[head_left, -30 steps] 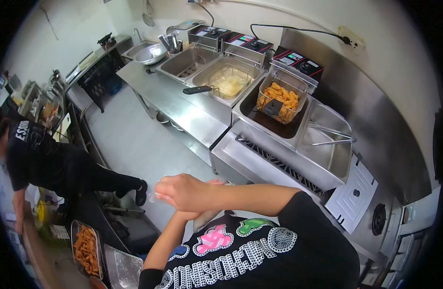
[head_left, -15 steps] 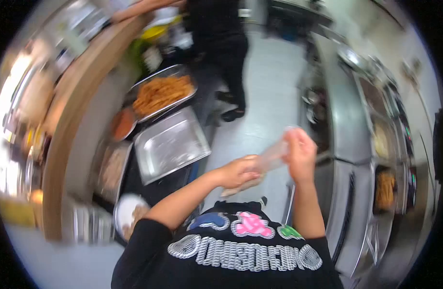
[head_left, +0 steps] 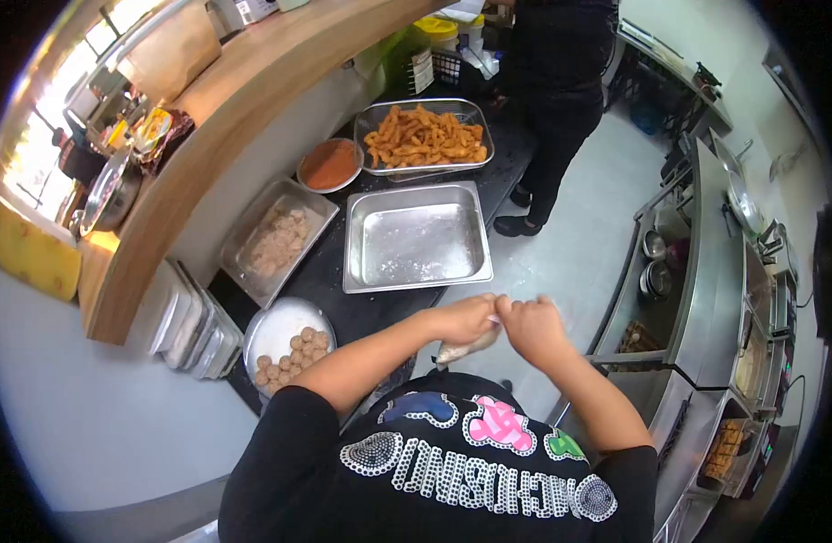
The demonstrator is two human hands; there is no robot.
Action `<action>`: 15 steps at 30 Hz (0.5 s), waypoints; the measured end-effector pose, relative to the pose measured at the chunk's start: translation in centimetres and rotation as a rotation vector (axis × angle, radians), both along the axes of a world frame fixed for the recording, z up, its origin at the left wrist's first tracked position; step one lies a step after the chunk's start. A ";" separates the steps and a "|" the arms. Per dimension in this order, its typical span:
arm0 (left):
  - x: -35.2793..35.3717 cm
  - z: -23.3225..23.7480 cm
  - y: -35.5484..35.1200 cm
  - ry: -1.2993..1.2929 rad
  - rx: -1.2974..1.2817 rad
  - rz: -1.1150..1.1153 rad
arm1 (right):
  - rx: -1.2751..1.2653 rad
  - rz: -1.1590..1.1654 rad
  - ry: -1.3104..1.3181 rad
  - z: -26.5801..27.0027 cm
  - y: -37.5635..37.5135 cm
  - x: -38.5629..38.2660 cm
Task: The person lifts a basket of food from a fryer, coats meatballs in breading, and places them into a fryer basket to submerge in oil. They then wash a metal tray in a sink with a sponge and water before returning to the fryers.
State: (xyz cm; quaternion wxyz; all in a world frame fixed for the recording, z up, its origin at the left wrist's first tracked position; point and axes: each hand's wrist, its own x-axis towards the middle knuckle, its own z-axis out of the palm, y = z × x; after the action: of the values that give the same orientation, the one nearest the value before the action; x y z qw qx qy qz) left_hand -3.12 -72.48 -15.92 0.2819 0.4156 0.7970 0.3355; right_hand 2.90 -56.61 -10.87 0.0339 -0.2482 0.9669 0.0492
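Note:
My left hand (head_left: 464,319) is closed around the neck of a small clear plastic bag (head_left: 470,347) with pale contents I cannot make out. The filled part hangs below that hand, in front of my shirt. Pressed close beside it, my right hand (head_left: 532,328) is closed on the bag's twisted top end, which is mostly hidden by the fingers. Nearest to my hands on the black counter lies a steel tray (head_left: 419,282) with white powder traces and nothing else in it.
On the counter are a tray of fried strips (head_left: 425,138), a bowl of orange-red powder (head_left: 328,166), a pan of pale pieces (head_left: 280,237) and a plate of several meatballs (head_left: 294,355). A person in black (head_left: 556,100) stands ahead; a steel worktop (head_left: 705,271) runs along the right.
My right hand has come down and left to meet my left hand, and the stretched bag end is now bunched between them. My view has shifted toward the counter.

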 end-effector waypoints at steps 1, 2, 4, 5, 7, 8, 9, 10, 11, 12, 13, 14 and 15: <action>0.0 -0.5 -1.1 0.024 0.154 0.035 | -0.054 -0.038 -0.133 -0.6 0.7 -0.2; 0.2 -0.8 -1.5 0.020 0.216 0.084 | -0.106 -0.076 -0.262 -1.3 1.6 -0.6; 1.0 -1.2 -1.9 0.013 0.336 0.183 | -0.579 0.068 -0.275 -4.1 3.6 -0.8; 1.2 -1.2 -1.4 0.107 0.429 0.236 | -0.815 0.142 -0.283 -5.3 4.7 -0.8; 1.1 1.8 -0.4 0.288 0.161 0.211 | -1.015 -0.157 -0.679 -4.2 5.9 -0.8; 0.8 3.2 0.2 0.378 0.024 0.197 | -1.097 -0.316 -0.875 -3.8 6.6 -0.9; 0.7 3.5 1.0 0.463 -0.032 0.215 | -1.206 -0.385 -0.950 -4.0 7.4 -1.2; 0.5 3.8 1.9 0.419 -0.103 0.249 | -1.316 -0.462 -1.026 -4.5 8.2 -1.3; 0.1 4.1 2.8 0.374 -0.173 0.282 | -1.425 -0.541 -1.100 -4.8 8.8 -1.4; -0.4 4.4 3.8 0.332 -0.241 0.315 | -1.549 -0.570 -1.081 -4.6 8.8 -1.2; -1.2 3.1 4.6 0.421 -0.099 0.367 | -1.673 -0.601 -1.057 -4.2 8.5 -0.8; -2.2 1.9 5.6 0.306 0.043 0.419 | -1.799 -0.632 -1.030 -3.9 8.1 -0.3; -3.3 1.6 6.7 0.190 0.185 0.468 | -1.945 -0.615 -1.062 -3.8 7.8 0.3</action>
State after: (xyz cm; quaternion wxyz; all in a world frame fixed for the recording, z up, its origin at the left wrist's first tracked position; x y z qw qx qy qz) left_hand -6.45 -65.83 -14.30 0.0813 0.2736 0.8602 0.4227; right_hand 3.18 -48.85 -14.64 0.2419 0.0875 0.4792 -0.8391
